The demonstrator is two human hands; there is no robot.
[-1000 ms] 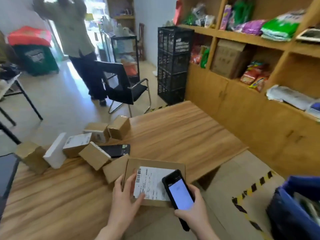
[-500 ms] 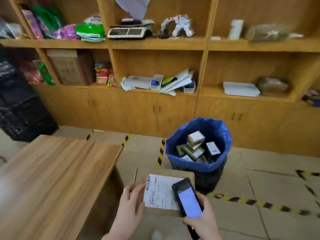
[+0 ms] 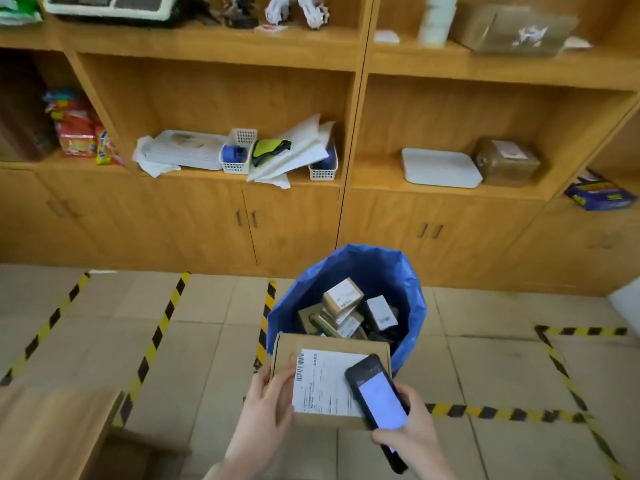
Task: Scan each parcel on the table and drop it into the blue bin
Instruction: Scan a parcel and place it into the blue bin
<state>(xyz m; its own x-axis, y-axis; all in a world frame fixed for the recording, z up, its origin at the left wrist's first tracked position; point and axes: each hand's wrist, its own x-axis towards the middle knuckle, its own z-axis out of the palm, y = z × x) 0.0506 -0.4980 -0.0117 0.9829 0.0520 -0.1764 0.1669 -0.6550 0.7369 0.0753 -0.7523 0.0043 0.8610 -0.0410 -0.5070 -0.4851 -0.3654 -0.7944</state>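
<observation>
My left hand (image 3: 266,410) grips the left edge of a flat brown cardboard parcel (image 3: 329,348) with a white shipping label (image 3: 322,386) facing up. My right hand (image 3: 412,441) holds a black handheld scanner (image 3: 379,396), its lit screen up, over the parcel's right side. The parcel is in the air just in front of the blue bin (image 3: 381,271), its far edge overlapping the bin's near rim. Several small boxes (image 3: 343,299) lie inside the bin.
A wooden table corner (image 3: 52,431) shows at the lower left. Wooden shelves and cabinets (image 3: 294,220) stand behind the bin. Yellow-black floor tape (image 3: 156,341) marks the tiled floor around it.
The view has swung right from the table to the bin. Both hands carried the parcel and scanner along, and the parcel now reaches the bin's near rim.
</observation>
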